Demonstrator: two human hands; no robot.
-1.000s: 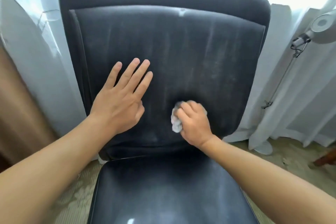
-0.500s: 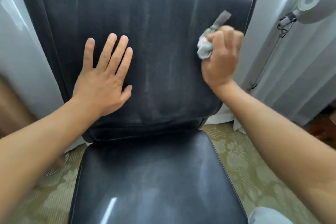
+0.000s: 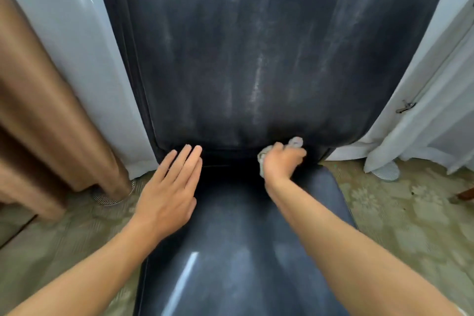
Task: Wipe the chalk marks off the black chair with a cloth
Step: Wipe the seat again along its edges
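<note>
Head view looks down on the black chair (image 3: 256, 46), whose backrest fills the upper frame while the seat runs down between both forearms. Pale chalk marks (image 3: 256, 84) streak the backrest in vertical smears, the brightest just above the bottom edge near the middle, with fainter haze to either side and on the seat. The right hand (image 3: 280, 164) sits at the lower right of the backrest, just above the dark gap where back meets seat, its fingers curled tight around a bunched grey cloth (image 3: 295, 141) that pokes out above and to the left of the knuckles; the hand is blurred, so the contact itself is hard to judge. The left hand (image 3: 170, 187) hovers or rests at the left rear of the seat, fingers straight and close together, holding nothing. To wipe well, a flatter cloth face would likely lift more chalk than a tight wad, long overlapping strokes should follow the streaks, and the free palm could brace the backrest. Turning the cloth to a clean side should avoid smearing dust back.
</note>
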